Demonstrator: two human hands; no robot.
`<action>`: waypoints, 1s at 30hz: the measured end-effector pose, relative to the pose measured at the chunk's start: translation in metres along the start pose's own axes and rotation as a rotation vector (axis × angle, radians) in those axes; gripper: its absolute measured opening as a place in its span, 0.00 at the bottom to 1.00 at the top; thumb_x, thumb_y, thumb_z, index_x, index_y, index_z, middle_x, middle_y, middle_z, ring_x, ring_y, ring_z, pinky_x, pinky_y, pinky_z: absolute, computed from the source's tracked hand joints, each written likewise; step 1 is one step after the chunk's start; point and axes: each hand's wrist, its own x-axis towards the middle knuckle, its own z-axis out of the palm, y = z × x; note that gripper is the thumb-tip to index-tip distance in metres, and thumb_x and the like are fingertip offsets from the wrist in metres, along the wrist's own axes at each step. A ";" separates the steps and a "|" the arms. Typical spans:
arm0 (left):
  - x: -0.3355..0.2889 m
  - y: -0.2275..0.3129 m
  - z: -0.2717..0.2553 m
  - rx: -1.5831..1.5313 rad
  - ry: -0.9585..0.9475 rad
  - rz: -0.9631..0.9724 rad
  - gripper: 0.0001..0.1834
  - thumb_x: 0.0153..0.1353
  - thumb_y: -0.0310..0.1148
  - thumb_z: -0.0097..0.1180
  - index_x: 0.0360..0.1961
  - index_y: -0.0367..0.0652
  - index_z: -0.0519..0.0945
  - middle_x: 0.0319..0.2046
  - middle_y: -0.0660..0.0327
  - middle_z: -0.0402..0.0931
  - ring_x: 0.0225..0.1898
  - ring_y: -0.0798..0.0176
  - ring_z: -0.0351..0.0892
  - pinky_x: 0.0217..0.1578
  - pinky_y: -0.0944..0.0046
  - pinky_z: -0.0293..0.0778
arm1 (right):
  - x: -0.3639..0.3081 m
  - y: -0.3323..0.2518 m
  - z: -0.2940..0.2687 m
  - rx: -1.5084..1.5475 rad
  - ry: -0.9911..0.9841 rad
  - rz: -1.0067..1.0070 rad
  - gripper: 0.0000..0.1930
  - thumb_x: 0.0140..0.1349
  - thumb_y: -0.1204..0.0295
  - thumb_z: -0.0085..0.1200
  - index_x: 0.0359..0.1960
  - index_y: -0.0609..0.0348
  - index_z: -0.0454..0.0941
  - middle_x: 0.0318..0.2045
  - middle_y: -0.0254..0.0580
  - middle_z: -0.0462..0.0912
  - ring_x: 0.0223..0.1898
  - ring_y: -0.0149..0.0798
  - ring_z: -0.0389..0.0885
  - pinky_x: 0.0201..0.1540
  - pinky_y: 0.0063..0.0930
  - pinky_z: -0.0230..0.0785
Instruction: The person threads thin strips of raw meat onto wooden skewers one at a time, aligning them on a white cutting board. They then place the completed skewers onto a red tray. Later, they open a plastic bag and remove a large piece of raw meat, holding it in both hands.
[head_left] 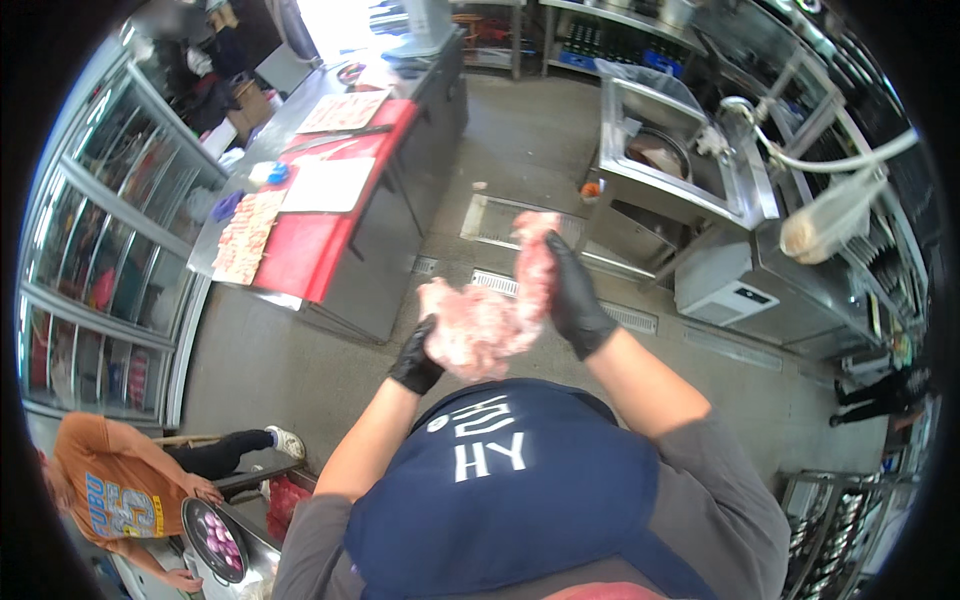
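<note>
A large pale-pink piece of raw meat (478,328) hangs in the air before my dark blue apron (500,480). Its left side is gripped by my left hand (417,358), which wears a black glove. A longer, redder strip of the meat rises on the right, where my right hand (577,298), also in a black glove, is closed round it. Both hands hold the meat well above the floor, apart from any table. My fingers are partly hidden behind the meat.
A steel counter stands ahead left, bearing a red cutting board (310,245), a white board (328,185), a knife (345,138) and rows of cut meat (250,235). A steel sink (650,180) is ahead right. At lower left a person holds a pan (212,540) of purple onions.
</note>
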 end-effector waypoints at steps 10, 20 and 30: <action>0.063 -0.021 0.018 -0.154 -0.222 -0.445 0.45 0.59 0.46 0.59 0.70 0.40 0.49 0.67 0.52 0.58 0.67 0.51 0.58 0.67 0.52 0.55 | -0.049 -0.027 -0.052 -0.010 0.274 -0.007 0.21 0.58 0.66 0.58 0.52 0.55 0.70 0.36 0.36 0.75 0.36 0.35 0.76 0.42 0.33 0.72; 0.069 -0.060 0.050 -0.239 -0.385 -0.724 0.49 0.56 0.49 0.61 0.71 0.45 0.47 0.67 0.54 0.57 0.67 0.51 0.59 0.64 0.50 0.58 | -0.094 -0.030 -0.096 0.495 0.276 -0.150 0.21 0.52 0.62 0.59 0.45 0.59 0.72 0.32 0.43 0.79 0.34 0.43 0.79 0.41 0.38 0.74; 0.112 -0.078 0.069 0.031 -0.298 -0.800 0.37 0.59 0.45 0.58 0.65 0.40 0.60 0.59 0.54 0.70 0.60 0.53 0.69 0.61 0.50 0.64 | -0.118 -0.028 -0.111 0.081 0.442 -0.506 0.23 0.61 0.71 0.53 0.58 0.61 0.68 0.47 0.39 0.77 0.46 0.35 0.78 0.49 0.30 0.72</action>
